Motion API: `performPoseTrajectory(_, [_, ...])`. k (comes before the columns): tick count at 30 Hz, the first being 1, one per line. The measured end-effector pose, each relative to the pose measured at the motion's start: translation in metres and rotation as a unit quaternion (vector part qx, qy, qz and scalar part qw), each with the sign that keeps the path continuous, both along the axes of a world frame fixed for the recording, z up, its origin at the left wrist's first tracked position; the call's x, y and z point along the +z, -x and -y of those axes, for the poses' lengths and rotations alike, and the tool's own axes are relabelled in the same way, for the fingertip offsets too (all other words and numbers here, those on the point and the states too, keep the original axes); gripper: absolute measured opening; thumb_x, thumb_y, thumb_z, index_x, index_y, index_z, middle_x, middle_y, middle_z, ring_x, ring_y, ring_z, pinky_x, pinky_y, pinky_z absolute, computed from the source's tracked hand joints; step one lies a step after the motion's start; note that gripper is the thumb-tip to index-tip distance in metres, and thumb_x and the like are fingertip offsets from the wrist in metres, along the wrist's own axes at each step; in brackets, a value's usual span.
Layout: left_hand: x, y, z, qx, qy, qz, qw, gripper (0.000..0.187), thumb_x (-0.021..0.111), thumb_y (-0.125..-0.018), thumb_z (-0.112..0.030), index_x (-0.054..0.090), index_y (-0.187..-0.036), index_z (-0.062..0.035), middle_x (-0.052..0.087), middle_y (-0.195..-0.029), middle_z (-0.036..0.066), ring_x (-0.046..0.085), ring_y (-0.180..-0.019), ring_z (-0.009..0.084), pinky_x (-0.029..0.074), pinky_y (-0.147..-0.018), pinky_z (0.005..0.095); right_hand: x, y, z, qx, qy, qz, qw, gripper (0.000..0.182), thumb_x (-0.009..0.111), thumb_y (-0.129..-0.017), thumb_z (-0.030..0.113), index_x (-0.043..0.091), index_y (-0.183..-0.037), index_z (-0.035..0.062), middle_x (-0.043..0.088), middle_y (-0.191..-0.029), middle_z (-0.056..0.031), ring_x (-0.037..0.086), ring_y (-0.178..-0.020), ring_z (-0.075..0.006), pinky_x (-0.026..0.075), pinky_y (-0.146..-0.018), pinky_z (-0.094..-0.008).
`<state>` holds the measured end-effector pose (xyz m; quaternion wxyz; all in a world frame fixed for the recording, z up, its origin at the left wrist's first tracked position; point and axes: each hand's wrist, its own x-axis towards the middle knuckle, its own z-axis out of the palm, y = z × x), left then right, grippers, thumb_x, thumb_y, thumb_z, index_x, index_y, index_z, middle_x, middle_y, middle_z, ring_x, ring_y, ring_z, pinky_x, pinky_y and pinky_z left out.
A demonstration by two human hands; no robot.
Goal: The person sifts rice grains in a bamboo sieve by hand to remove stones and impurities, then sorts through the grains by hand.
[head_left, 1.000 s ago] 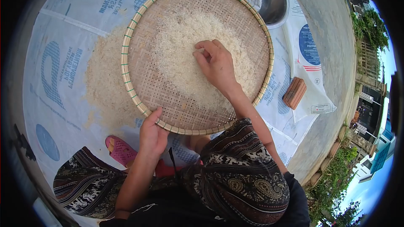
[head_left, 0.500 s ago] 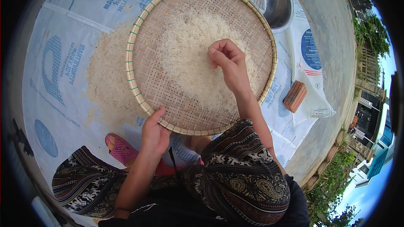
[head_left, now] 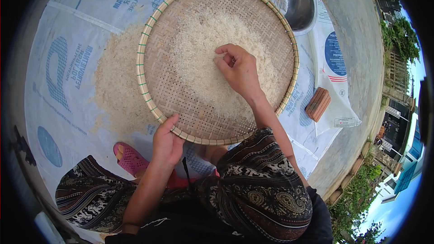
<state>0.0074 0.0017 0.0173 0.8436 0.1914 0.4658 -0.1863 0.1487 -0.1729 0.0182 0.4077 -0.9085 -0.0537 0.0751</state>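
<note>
- Right hand [head_left: 238, 70]: thumb and forefinger are pinched together at the tips, the other fingers curled in behind them. What sits between the tips is too small to make out; it may be a speck or a grain.
- Change noted: half a second ago this hand was lifted slightly and sat further toward the far right of the tray; it is now back down on the grain, with the fingertips shifted left, close to where they were a second ago. Judgement: this reads as repeated picking over the grain, one spot after another, with sorting still under way.
- Rice [head_left: 199, 45]: spread in a loose layer directly under and ahead of the right fingertips, thinning toward the person.
- Tray [head_left: 156, 113]: round, woven, with a pale rim bound in green. It holds the rice and has not shifted between pictures.
- Left hand [head_left: 166, 143]: fingers closed over the near rim of the tray, thumb on top; its grip is unchanged.
- Husks [head_left: 115, 86]: a pale heap on the sheet, just left of the tray and beyond the left hand.
- Sheet [head_left: 68, 40]: printed sacking under everything.
- Bowl [head_left: 296, 0]: metal, beyond the tray's far right edge, well apart from both hands.
- Brick [head_left: 318, 104]: right of the tray, on the sheet.
- Sandal [head_left: 129, 158]: pink, just left of the left wrist.
</note>
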Motion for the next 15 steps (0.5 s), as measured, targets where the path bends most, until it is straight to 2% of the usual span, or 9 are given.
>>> performPoseTrajectory(2, [0.000,0.000,0.000,0.001,0.001,0.002,1.000,0.041,0.048,-0.084,-0.011,0.038,-0.122,0.0018,0.048,-0.119,0.013,0.048,-0.109,0.0239,0.038,-0.094,0.0388,-0.001,0.000,-0.001,0.004,0.015,0.004,1.000,0.013,0.061,-0.071,0.006,0.059,-0.084,0.0028,0.052,-0.064,-0.0089,0.050,-0.054,-0.0182,0.042,-0.052,-0.0302])
performPoseTrajectory(6, [0.000,0.000,0.000,0.000,0.001,-0.001,1.000,0.041,0.048,-0.084,-0.011,0.038,-0.122,0.0015,0.048,-0.119,0.013,0.048,-0.109,0.0237,0.038,-0.094,0.0387,0.001,0.000,-0.004,0.002,0.022,0.010,1.000,0.012,0.061,-0.071,0.006,0.059,-0.082,0.0027,0.052,-0.064,-0.0087,0.050,-0.053,-0.0184,0.042,-0.052,-0.0304])
performPoseTrajectory(9, [-0.001,0.000,0.000,0.002,0.002,-0.004,1.000,0.041,0.049,-0.084,-0.010,0.038,-0.121,0.0014,0.048,-0.118,0.012,0.048,-0.109,0.0236,0.038,-0.094,0.0385,0.000,0.000,-0.003,-0.002,0.002,0.021,1.000,0.011,0.061,-0.072,0.006,0.060,-0.083,0.0028,0.051,-0.062,-0.0083,0.049,-0.054,-0.0158,0.042,-0.051,-0.0290])
performPoseTrajectory(11, [-0.002,0.001,-0.001,0.002,0.003,-0.006,1.000,0.040,0.049,-0.084,-0.010,0.038,-0.121,0.0014,0.049,-0.118,0.012,0.048,-0.109,0.0235,0.038,-0.094,0.0384,0.004,0.000,0.000,-0.020,-0.043,-0.028,0.999,0.010,0.059,-0.075,0.006,0.061,-0.084,0.0021,0.049,-0.059,-0.0037,0.046,-0.053,-0.0105,0.039,-0.049,-0.0250])
performPoseTrajectory(12, [-0.003,0.001,-0.001,0.002,0.004,-0.007,1.000,0.040,0.049,-0.084,-0.010,0.039,-0.121,0.0013,0.049,-0.117,0.012,0.048,-0.108,0.0235,0.038,-0.094,0.0383,0.006,0.000,0.002,-0.019,-0.043,-0.028,0.999,0.010,0.059,-0.075,0.006,0.061,-0.084,0.0021,0.049,-0.059,-0.0037,0.046,-0.053,-0.0105,0.039,-0.049,-0.0250])
performPoseTrajectory(14, [-0.003,0.001,-0.001,0.003,0.005,-0.008,1.000,0.040,0.049,-0.084,-0.010,0.039,-0.121,0.0013,0.049,-0.117,0.012,0.049,-0.108,0.0235,0.038,-0.094,0.0382,0.011,-0.002,0.006,-0.072,-0.224,-0.172,0.957,0.011,0.055,-0.078,0.006,0.062,-0.086,0.0014,0.047,-0.058,0.0014,0.040,-0.050,-0.0055,0.032,-0.045,-0.0209])
performPoseTrajectory(15, [-0.003,0.001,-0.002,0.001,0.006,-0.009,1.000,0.040,0.050,-0.084,-0.010,0.039,-0.121,0.0012,0.050,-0.117,0.012,0.049,-0.108,0.0235,0.039,-0.093,0.0382,0.011,-0.003,0.010,-0.071,-0.224,-0.172,0.957,0.011,0.055,-0.078,0.006,0.062,-0.086,0.0014,0.047,-0.058,0.0014,0.040,-0.050,-0.0055,0.032,-0.045,-0.0209])
